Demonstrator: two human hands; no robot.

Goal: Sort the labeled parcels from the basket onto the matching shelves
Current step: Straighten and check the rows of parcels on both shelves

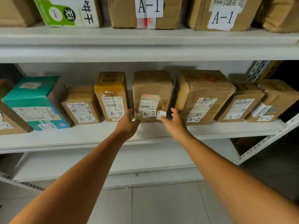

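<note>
Fingers (130, 111) flank A-2 parcel (152, 84), white shelf (210, 128); tiled floor (161, 206).

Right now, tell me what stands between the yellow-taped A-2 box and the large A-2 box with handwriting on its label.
In the head view, one brown A-2 parcel stands there, the left hand and right hand at its lower corners.

A brown cardboard parcel (152, 94) labelled A-2 stands upright on the white middle shelf (64, 136).
</note>
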